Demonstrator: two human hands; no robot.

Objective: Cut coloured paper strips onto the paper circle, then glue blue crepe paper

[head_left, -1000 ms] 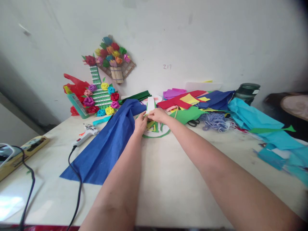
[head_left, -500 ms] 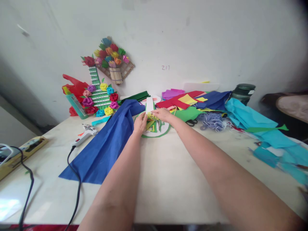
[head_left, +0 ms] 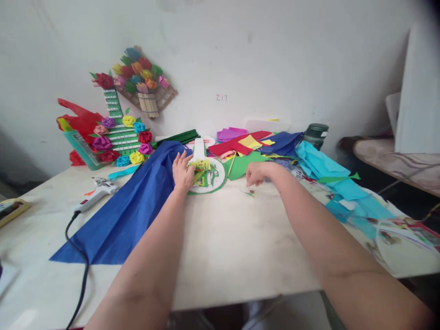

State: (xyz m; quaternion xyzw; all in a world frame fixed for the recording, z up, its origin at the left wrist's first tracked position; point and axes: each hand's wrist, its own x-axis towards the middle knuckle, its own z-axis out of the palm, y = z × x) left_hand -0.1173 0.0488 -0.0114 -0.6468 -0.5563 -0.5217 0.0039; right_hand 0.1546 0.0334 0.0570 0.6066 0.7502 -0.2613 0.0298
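My left hand (head_left: 183,172) lies at the left edge of a white guitar-shaped cutout (head_left: 216,176) with a green border, its fingers stretched out and a little apart. Yellow and green paper scraps (head_left: 202,173) are heaped on the cutout's round body, and its white neck points to the wall. Well to the right, my right hand (head_left: 257,174) hovers low over the table with its fingers pinched together. Whatever they may hold is too small to make out. Just below those fingertips are tiny scraps (head_left: 250,194). A thin wooden stick (head_left: 232,165) leans between the cutout and green paper (head_left: 242,164).
Blue crepe paper (head_left: 120,215) spreads left of my left arm, beside a corded glue gun (head_left: 96,195). A decorated guitar with paper roses (head_left: 122,123) and a glue bottle (head_left: 81,149) stand behind. Light-blue paper (head_left: 323,165) and a dark jar (head_left: 315,135) are at the right.
My right hand has left the cutout and moved right, over the tabletop. My left hand stays at the cutout with fingers more spread. The view has turned right.
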